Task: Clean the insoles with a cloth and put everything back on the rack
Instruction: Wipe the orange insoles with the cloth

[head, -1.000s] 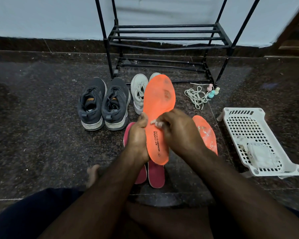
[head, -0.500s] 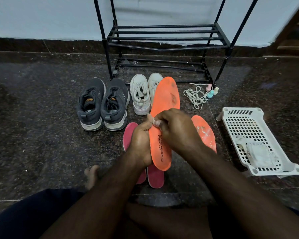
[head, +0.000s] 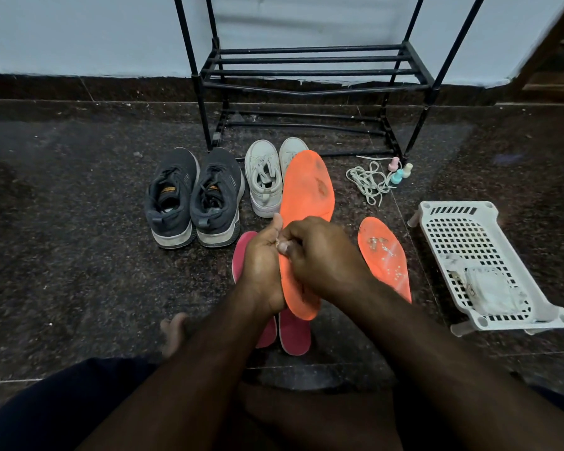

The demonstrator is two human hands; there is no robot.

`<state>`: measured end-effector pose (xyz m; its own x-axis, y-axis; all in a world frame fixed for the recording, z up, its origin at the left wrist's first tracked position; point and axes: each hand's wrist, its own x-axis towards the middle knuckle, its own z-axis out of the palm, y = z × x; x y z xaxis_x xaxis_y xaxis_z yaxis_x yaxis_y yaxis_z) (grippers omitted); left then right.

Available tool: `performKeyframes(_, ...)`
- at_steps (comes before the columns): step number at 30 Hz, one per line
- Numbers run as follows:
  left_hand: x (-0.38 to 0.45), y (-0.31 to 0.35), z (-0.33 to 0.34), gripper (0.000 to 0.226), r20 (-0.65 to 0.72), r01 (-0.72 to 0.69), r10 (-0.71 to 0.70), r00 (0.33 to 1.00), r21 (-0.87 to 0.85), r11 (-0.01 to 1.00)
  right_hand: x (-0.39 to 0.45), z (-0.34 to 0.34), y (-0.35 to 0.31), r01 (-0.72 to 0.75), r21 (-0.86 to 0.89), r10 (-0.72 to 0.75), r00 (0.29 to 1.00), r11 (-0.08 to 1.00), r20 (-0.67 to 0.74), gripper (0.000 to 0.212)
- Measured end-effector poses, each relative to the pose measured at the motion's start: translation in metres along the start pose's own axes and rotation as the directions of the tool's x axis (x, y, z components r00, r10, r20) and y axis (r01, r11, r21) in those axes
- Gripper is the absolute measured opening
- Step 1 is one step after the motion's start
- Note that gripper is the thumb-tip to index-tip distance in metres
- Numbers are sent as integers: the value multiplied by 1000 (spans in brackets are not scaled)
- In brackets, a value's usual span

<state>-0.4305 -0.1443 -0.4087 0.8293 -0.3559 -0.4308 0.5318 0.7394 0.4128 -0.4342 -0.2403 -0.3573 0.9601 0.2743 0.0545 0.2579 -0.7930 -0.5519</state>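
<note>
Since a moment ago: both hands have slid down toward the heel of the held insole, covering the printed logo, and its toe has swung back a little to the left.

Head view, held insole: the long orange foam insole (head: 307, 203) stands nearly upright in front of the person, toe toward the black metal shoe rack (head: 310, 73), heel low over the two pink insoles (head: 293, 333) on the dark speckled stone floor (head: 79, 255).

Left hand (head: 261, 265): fingers wrapped round the insole's left edge, thumb up, gripping it.

Right hand (head: 319, 255): fingers curled over the face of the insole, pinching a small pale scrap against it; whether that is cloth or a wipe I cannot tell.

Still dirty: the second orange insole (head: 385, 258) lies flat to the right, flecked with white bits.

Supplies: a white perforated plastic basket (head: 453, 229) further right holds a pale packet.

Doing it well: brace firmly with the left, rub in long strokes toward the smudged toe, and refold the scrap as it soils.
</note>
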Motion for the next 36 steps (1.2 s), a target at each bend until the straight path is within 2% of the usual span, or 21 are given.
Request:
performKeyframes(4, 2, 4, -1, 64, -16, -17, 17, 1000, 23, 1000, -6, -10, 0, 16, -27, -11, 981, 1000, 192, 8)
performKeyframes(5, 3, 5, -3, 60, -13, -31, 31, 999, 16, 999, -6, -14, 2, 10, 6, -11, 984, 1000, 177, 7)
performKeyframes(7, 2, 6, -1, 57, 14, -28, 29, 999, -13, 1000, -6, -18, 4, 10, 75, -13, 999, 997, 35, 6)
performKeyframes(9, 3, 5, -1, 59, 32, -17, 18, 999, -23, 1000, -4, -15, 4, 18, 64, -14, 998, 998, -55, 6)
performKeyframes(10, 3, 5, 0, 60, 34, -16, 17, 999, -27, 1000, -3, -11, 3, 24, 35, -22, 999, 999, -42, 8)
performKeyframes(13, 6, 7, -3, 57, -19, -54, 54, 998, -21, 998, -5, -5, -1, 75, -27, -72, 991, 997, 115, 10)
performKeyframes(16, 8, 12, -3, 65, -8, -81, 81, 997, -4, 997, -8, -14, 0, 95, 5, -94, 975, 995, 203, 6)
performKeyframes(17, 8, 13, -4, 66, -1, -87, 87, 996, -9, 996, -8, -17, 1, 90, 27, -94, 980, 996, 178, 6)
performKeyframes(19, 7, 14, -4, 68, 30, -93, 94, 995, -35, 995, -4, -20, 7, 71, 41, -72, 997, 997, 30, 6)
performKeyframes(21, 4, 14, -3, 67, 60, -86, 90, 994, -62, 994, 1, -17, 13, 33, -20, -34, 998, 999, -62, 9)
performKeyframes(25, 6, 13, -4, 72, 24, -102, 103, 994, -22, 995, -4, -8, 8, 44, -112, -34, 996, 993, 87, 13)
performKeyframes(28, 7, 14, -6, 76, 10, -106, 107, 994, -22, 994, -11, -13, 1, 37, -32, -30, 979, 999, 202, 10)
performKeyframes(30, 7, 14, -6, 77, 37, -112, 113, 993, -34, 993, -10, -18, 2, 17, 21, -21, 987, 1000, 160, 8)
performKeyframes(33, 6, 16, -6, 80, 42, -117, 119, 992, -43, 992, -5, -16, 7, 12, -23, -11, 999, 1000, 31, 7)
performKeyframes(36, 8, 20, -6, 79, 13, -145, 146, 989, -68, 987, -13, -5, 2, 3, -22, -1, 997, 1000, 79, 7)
